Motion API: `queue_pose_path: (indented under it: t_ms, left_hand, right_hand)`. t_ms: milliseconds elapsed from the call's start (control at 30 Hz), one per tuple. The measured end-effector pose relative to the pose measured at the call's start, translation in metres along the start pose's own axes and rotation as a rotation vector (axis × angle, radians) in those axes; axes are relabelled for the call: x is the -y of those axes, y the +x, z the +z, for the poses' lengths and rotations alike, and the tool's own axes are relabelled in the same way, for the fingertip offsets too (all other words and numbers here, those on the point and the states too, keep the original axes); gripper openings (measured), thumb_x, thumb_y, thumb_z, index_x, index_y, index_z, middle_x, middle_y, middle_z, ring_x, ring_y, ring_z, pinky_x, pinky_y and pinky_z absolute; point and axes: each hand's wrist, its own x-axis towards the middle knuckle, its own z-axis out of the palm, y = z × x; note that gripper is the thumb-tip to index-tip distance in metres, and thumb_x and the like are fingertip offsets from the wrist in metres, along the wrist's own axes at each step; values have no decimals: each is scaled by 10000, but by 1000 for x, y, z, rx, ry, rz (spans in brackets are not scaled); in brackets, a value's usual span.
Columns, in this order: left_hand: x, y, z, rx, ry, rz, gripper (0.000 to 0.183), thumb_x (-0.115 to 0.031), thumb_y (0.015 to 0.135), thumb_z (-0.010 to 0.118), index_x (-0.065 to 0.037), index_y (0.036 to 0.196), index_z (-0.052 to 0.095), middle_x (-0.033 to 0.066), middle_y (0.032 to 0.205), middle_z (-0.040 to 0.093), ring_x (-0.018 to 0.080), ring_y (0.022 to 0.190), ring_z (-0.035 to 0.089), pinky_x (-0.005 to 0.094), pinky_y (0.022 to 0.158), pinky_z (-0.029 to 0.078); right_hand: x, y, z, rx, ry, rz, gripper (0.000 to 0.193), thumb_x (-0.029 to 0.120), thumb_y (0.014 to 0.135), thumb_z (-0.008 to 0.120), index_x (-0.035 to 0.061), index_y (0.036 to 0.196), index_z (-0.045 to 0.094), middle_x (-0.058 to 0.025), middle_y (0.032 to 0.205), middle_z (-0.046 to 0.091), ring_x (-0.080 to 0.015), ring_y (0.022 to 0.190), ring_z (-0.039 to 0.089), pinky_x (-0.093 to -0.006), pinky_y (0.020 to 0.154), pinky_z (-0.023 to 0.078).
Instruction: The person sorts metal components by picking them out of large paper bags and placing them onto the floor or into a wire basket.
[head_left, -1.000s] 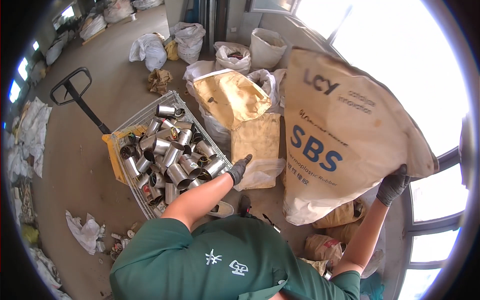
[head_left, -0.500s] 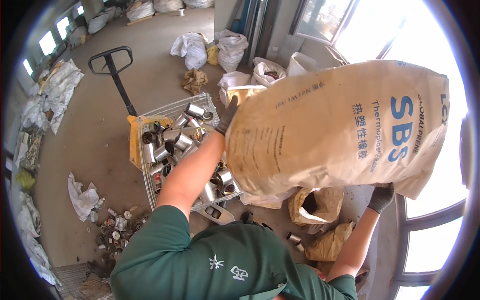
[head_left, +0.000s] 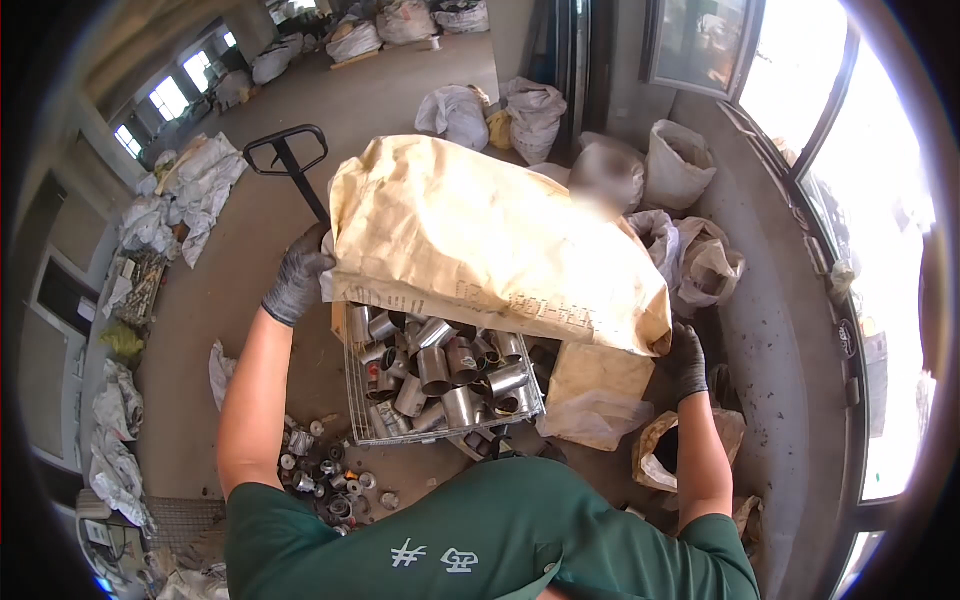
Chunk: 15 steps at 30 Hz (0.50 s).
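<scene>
Above the wire basket (head_left: pixel 352 392): is holding a tan paper sack (head_left: pixel 480 235) in the air, is stretching it from left to right, is hiding with it the far edge of the basket.
Tan paper sack: is reaching past the left and the right edge of the basket, is creasing over the broad face, is showing dark printed marks along the lower border.
Left hand (head_left: pixel 295 285): is wearing a dark grey glove, is gripping the left end of the sack between thumb and fingers, outside the left edge of the basket.
Right hand (head_left: pixel 687 362): is wearing a similar glove, is closing on the lower right corner of the sack, beyond the right edge of the basket; cannot tell the exact tightness.
Metal cylinders (head_left: pixel 433 370): are filling the basket up to the near edge, are pointing in many directions.
Pale paper bag (head_left: pixel 600 375): is showing just beside the right edge of the basket, is bearing clear plastic film (head_left: pixel 600 420) at the near end.
Open paper bag (head_left: pixel 648 462): is resting farther right, is showing a dark mouth.
Small metal parts (head_left: pixel 340 480): are lying loose on the floor (head_left: pixel 190 370), near the near left corner of the basket.
Black handle (head_left: pixel 285 150): is rising beyond the far left part of the basket.
</scene>
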Motion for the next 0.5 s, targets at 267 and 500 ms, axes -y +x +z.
queue_pose_path:
  t_ms: [267, 500]
  left_hand:
    - [214, -245, -2, -413, -68, -891, 644, -475, 874, 692, -30, 1321, 563, 90, 1255, 614, 224, 1068, 584, 373, 916, 475]
    - [262, -403, -10, -750, -253, -1427, 455, -289, 913, 679, -28, 1270, 573, 120, 1191, 639, 267, 971, 646, 444, 737, 528]
  right_hand:
    - [-58, 2, 161, 12, 688, 959, 512, 483, 800, 764, 139, 1133, 583, -51, 903, 630, -216, 761, 596, -354, 629, 471]
    - [-56, -1, 243, -106, 239, 654, 551, 23, 750, 765, 82, 1258, 561, -53, 798, 637, -178, 526, 534, -334, 409, 414]
